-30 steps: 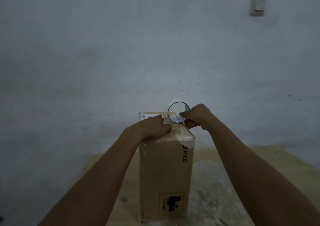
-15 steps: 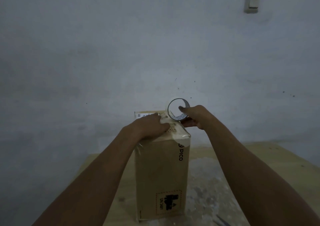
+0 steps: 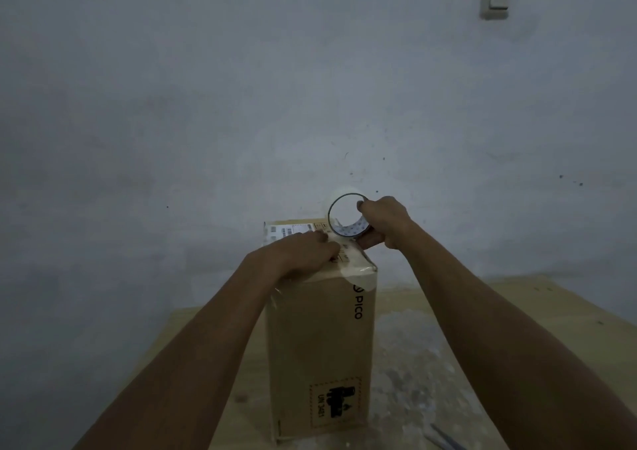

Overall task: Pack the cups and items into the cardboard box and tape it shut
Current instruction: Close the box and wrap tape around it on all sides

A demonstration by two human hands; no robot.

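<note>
Two bare forearms reach in from the bottom corners of the frame and meet just below its centre. Between them, low in the middle, a tall cardboard box (image 3: 320, 339) stands upright on a tan table (image 3: 517, 311) with whitish smears on its surface. The near face of the box carries the word PICO down its right edge and a black printed hazard label (image 3: 336, 403) near the bottom. A thin dark object (image 3: 444, 436), too blurred to identify, lies on the table at the bottom right, just beside the box.

The left hand (image 3: 296, 253) rests palm down on the closed top of the box, fingers extended and pressing on the surface. Pale tape (image 3: 358, 274) wraps over the top right corner of the box. Just right of centre, the right hand (image 3: 382, 222) grips a tape roll (image 3: 355, 230), fingers and thumb curled round its rim. The roll stands on edge above the far right part of the box top, its open ring facing the camera. A white barcode sticker (image 3: 279, 232) shows on the far left of the top.

Behind everything is a plain grey wall (image 3: 172, 105), with a light switch (image 3: 495, 0) in the upper right.
</note>
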